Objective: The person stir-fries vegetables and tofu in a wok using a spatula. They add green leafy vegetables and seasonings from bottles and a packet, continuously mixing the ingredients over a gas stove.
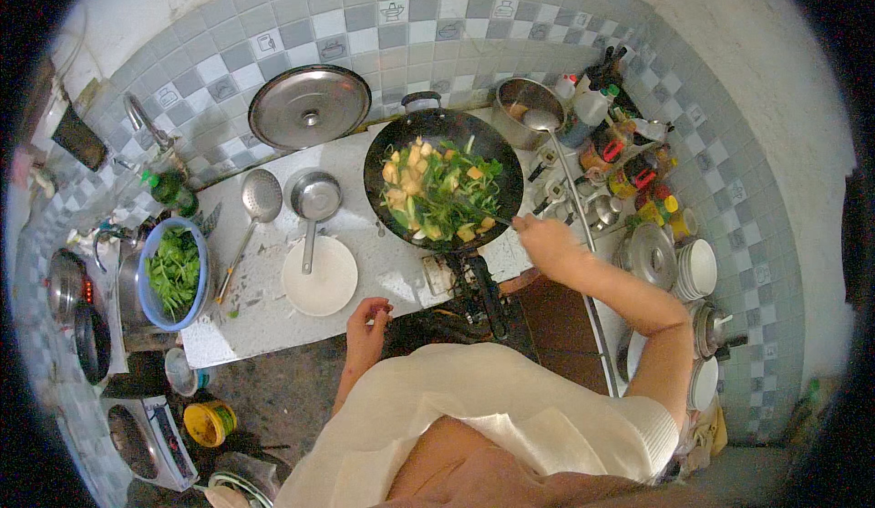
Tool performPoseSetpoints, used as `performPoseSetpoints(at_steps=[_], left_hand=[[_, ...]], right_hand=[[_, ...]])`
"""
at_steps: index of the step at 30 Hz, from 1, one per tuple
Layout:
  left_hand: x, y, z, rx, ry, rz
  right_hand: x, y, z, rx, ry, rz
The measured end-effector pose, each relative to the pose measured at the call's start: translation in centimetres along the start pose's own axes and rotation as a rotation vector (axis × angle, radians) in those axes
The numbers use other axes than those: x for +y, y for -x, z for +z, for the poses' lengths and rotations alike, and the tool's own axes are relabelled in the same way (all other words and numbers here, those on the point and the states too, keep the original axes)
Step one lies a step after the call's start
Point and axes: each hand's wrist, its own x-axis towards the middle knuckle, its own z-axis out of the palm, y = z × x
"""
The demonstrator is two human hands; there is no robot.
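My right hand (552, 245) grips the thin handle of a cooking utensil (502, 221) at the right rim of a black wok (441, 122). The utensil's head is hidden among leafy greens (444, 204) and pale golden, tofu-like chunks (410, 173) in the wok. The wok sits on a burner at the counter's front, its long black handle (487, 296) pointing towards me. My left hand (369, 323) hovers by the counter's front edge, fingers loosely curled with a gap at the thumb. Nothing shows in it. A white plate (335, 289) lies just beyond it.
A small saucepan (318, 193), a skimmer (261, 197) and a blue basket of greens (171, 269) stand left. A large lid (307, 111) leans on the tiles. Right are a steel pot (506, 122) with a ladle (543, 120), sauce bottles (632, 173) and stacked bowls (696, 269).
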Motion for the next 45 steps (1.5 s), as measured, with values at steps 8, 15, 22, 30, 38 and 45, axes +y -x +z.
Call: performPoseSetpoints(at_steps=[8, 15, 22, 30, 38, 45], left_hand=[[-1.0, -0.8, 0.1, -0.034, 0.015, 0.061], [-1.0, -0.5, 0.1, -0.027, -0.009, 0.070], [-0.7, -0.6, 0.3, -0.039, -0.032, 0.024], [-0.7, -0.4, 0.7, -0.043, 0.000, 0.031], [-0.8, 0.4, 0.1, 0.007, -0.018, 0.075], [-0.1, -0.1, 0.8, 0.009, 0.031, 0.056]], right_hand=[[-1.7, -2.1, 1.6, 0.093, 0.000, -0.023], [0.6, -2.0, 1.7, 0.049, 0.022, 0.059], [6.5, -0.4, -3.6, -0.027, 0.043, 0.283], [11.7, -7.7, 3.4, -0.202, -0.237, 0.306], [4.2, -3.4, -3.8, -0.096, -0.141, -0.008], [1.4, 2.7, -11.7, -0.174, 0.001, -0.044]])
